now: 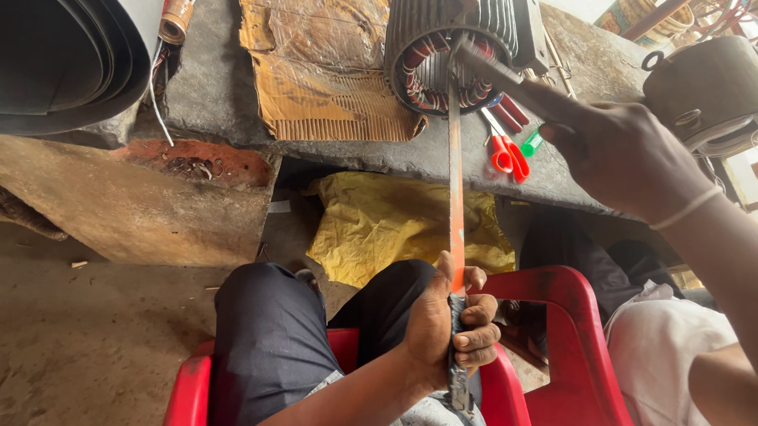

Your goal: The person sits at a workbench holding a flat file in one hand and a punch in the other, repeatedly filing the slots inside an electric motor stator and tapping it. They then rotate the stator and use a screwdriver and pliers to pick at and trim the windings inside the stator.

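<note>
Seen from above, a seated person in a red plastic chair (567, 345) works a long, thin orange-brown blade (454, 183) into a motor stator (451, 43) that lies on its side at the front edge of a worn grey table (226, 93). The left hand (447, 326) is wrapped tightly around the blade's cloth-bound lower end, down near the person's lap. The right hand (622, 156) is raised at the right, fingers closed around a dark bar-shaped tool (515, 84) whose far end meets the blade at the stator's mouth. The blade runs straight up from the left hand into the stator's bore, among reddish copper windings (427, 63) that are still seated in the slots, so the work on them looks to be at an early or middle stage. Red-handled scissors (505, 151) lie just beside the stator, near the right hand. Crumpled cardboard (320, 46) rests on the table to the left
</note>
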The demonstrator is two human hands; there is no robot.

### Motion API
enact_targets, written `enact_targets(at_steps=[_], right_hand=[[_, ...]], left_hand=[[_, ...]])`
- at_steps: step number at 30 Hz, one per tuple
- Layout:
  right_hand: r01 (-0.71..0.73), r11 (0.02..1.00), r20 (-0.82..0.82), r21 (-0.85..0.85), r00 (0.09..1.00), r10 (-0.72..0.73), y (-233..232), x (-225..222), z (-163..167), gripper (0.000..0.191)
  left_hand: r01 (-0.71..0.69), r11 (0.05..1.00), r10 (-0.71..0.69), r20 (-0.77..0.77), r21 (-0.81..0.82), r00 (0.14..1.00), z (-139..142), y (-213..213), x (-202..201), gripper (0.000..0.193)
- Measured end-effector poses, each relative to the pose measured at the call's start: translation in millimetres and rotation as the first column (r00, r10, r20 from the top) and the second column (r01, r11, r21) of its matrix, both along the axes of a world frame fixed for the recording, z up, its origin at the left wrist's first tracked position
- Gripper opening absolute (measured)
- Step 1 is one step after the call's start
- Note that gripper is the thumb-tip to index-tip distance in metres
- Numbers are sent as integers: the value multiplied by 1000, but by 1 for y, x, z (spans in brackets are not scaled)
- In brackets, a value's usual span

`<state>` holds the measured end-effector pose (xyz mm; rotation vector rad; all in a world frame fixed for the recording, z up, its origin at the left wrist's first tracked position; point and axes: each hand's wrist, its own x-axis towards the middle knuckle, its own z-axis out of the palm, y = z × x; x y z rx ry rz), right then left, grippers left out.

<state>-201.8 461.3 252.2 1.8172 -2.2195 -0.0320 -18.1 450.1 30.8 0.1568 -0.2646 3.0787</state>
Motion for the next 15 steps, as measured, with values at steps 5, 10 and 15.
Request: enact_targets(at_steps=[5,10,15], right_hand=[[-8,1000,-126,-18,992,5,-12,-13,-10,48],[341,842,-433,419,890,-145,-45,-12,-20,63],[57,997,-127,61,991,-49,-45,-2,-1,49]], left_hand=[[7,1000,-7,65,-5,998,4,9,-6,55],[-19,998,23,82,-52,996,4,13,-7,52],[7,1000,-7,63,-4,998,6,6,-3,52]])
